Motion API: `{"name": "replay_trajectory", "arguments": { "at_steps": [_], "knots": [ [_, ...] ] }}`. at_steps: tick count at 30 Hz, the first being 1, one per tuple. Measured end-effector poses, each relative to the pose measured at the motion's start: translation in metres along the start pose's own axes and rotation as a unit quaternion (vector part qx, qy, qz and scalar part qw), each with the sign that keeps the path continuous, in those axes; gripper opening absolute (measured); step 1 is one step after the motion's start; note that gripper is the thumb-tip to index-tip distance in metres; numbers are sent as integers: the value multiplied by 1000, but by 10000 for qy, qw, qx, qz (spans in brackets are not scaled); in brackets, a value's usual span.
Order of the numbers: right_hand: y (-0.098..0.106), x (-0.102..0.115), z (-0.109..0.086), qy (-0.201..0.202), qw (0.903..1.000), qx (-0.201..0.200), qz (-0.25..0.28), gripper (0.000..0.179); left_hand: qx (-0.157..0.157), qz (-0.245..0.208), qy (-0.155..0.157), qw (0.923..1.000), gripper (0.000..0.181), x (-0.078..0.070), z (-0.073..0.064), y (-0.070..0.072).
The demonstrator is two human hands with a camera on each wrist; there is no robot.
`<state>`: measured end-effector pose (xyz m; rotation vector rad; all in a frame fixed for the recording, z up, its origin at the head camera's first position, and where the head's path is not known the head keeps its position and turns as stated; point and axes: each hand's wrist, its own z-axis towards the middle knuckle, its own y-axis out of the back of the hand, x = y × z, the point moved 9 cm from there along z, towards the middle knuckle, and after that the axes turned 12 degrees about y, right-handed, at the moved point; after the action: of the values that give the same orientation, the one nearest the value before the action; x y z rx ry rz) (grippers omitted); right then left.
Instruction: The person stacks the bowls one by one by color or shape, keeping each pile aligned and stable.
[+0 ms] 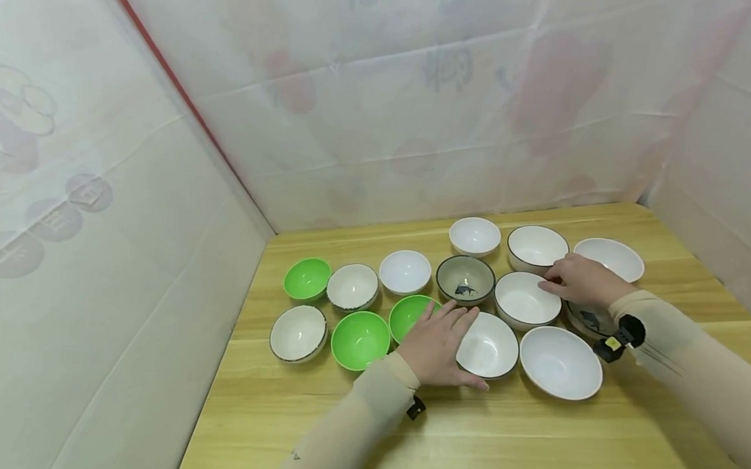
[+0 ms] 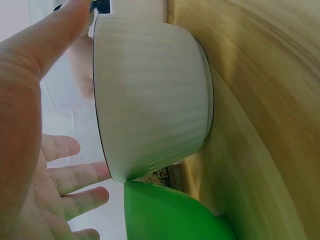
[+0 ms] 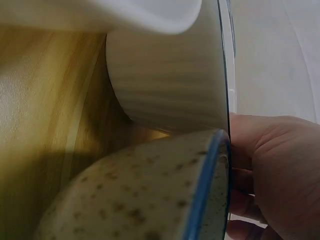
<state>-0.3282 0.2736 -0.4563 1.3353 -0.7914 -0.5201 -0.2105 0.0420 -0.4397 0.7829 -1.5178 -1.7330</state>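
In the head view my left hand [image 1: 438, 346] spreads its fingers over the left side of a white bowl [image 1: 488, 346] with a dark rim. The left wrist view shows one fingertip right at the rim of this ribbed bowl [image 2: 150, 95], beside a green bowl [image 2: 170, 212]. My right hand [image 1: 582, 280] pinches the right rim of another white bowl [image 1: 525, 298], thumb over the inside. Some of its fingertips are hidden behind rims in the right wrist view. A speckled bowl [image 3: 140, 195] with a blue rim stands close under this hand, partly covered by the wrist in the head view.
Bowls crowd the wooden table [image 1: 283, 424]: green bowls [image 1: 360, 340], a grey bowl [image 1: 466, 281] with a fish drawing, a plain white bowl [image 1: 560, 362] in front and several more white ones behind. Printed cloth walls [image 1: 372, 145] close off the back and sides.
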Motion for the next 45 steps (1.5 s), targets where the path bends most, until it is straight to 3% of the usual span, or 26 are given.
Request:
{"name": "replay_trajectory", "arguments": {
  "at_steps": [8, 20, 32, 37, 45],
  "knots": [
    [-8, 2, 2, -83, 9974, 292, 647, 17, 2, -113, -36, 9999, 119, -2, 3, -8],
    [-9, 8, 8, -239, 9965, 500, 631, 23, 23, -197, 106, 9997, 119, 0, 4, -11],
    [-4, 4, 5, -272, 9985, 314, 362, 28, 47, -236, 203, 9995, 125, 4, 4, -11],
    [7, 9, 4, -126, 9993, 151, 308, 19, 104, -277, 243, 9993, 127, 5, 4, -13],
    [30, 15, 2, -84, 9996, -151, 234, 24, 85, -378, 439, 9983, 126, 9, 5, -15]
  ]
}}
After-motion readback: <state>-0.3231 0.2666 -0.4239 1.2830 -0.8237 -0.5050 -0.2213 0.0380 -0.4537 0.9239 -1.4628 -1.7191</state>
